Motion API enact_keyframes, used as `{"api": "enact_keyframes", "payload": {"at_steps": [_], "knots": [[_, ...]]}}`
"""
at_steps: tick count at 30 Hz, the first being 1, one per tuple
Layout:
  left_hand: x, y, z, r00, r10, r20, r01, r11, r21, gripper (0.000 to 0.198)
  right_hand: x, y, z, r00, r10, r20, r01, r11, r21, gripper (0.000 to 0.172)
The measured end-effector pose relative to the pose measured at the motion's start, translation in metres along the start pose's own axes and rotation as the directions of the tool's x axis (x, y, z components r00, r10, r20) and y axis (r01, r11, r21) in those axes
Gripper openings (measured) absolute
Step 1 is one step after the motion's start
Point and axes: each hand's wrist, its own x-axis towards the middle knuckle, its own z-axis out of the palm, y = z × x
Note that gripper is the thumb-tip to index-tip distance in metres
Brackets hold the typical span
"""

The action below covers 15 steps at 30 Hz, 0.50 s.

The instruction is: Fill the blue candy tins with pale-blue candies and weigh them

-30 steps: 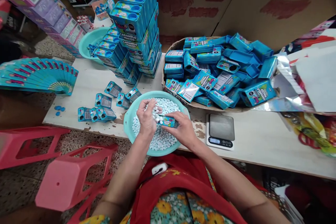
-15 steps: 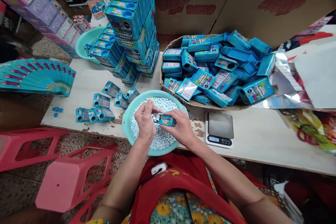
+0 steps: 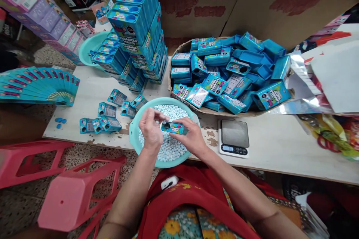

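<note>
My right hand (image 3: 191, 138) grips a small blue candy box (image 3: 174, 127) lying sideways, its round hole facing left. My left hand (image 3: 150, 128) is curled next to that hole, fingertips pinched at the box's end; whether candies are in them I cannot see. Both hands hover over a teal bowl (image 3: 134, 131) full of pale blue-white candies (image 3: 171, 149). Several small filled boxes (image 3: 108, 112) lie on the table to the left of the bowl.
A basket (image 3: 179, 50) heaped with blue boxes stands behind the bowl; a tall stack of boxes (image 3: 137, 26) at back left. A digital scale (image 3: 234, 137) sits right of the bowl. Flat blue cartons (image 3: 39, 84) fan out at left. Pink stools (image 3: 70, 190) stand below the table.
The white candies seen in my left hand's fingers a second ago no longer show. Both hands and the box have risen slightly over the bowl.
</note>
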Motion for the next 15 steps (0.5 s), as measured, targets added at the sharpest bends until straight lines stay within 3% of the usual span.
{"api": "enact_keyframes", "payload": {"at_steps": [3, 4, 6, 8, 10, 12, 15], "knots": [[0.023, -0.027, -0.033, 0.995, 0.093, -0.044, -0.074, 0.941, 0.330, 0.038, -0.004, -0.003, -0.017, 0.998, -0.005, -0.060, 0.007, 0.999, 0.046, 0.034], [0.029, -0.040, -0.045, 0.994, 0.112, 0.007, -0.099, 0.848, 0.521, 0.036, -0.005, -0.002, -0.023, 0.996, 0.001, -0.093, 0.003, 0.999, 0.043, 0.035], [0.036, -0.066, -0.062, 0.990, 0.071, 0.120, -0.140, 0.536, 0.833, 0.031, -0.006, 0.002, -0.030, 0.991, 0.013, -0.133, -0.010, 1.000, 0.021, 0.035], [0.033, -0.089, -0.067, 0.988, -0.015, 0.154, -0.146, 0.243, 0.959, 0.032, -0.005, 0.008, -0.032, 0.991, 0.020, -0.131, -0.020, 1.000, -0.001, 0.034], [0.025, -0.104, -0.060, 0.984, -0.085, 0.158, -0.151, 0.081, 0.985, 0.035, -0.003, 0.012, -0.032, 0.992, 0.022, -0.126, -0.024, 1.000, -0.015, 0.035], [0.016, -0.111, -0.049, 0.973, -0.147, 0.179, -0.178, 0.020, 0.984, 0.035, 0.000, 0.013, -0.029, 0.989, 0.018, -0.147, -0.022, 0.999, -0.031, 0.035], [0.010, -0.113, -0.043, 0.960, -0.185, 0.210, -0.196, 0.094, 0.976, 0.027, 0.003, 0.016, -0.024, 0.990, 0.012, -0.141, -0.019, 0.999, -0.047, 0.033]]}}
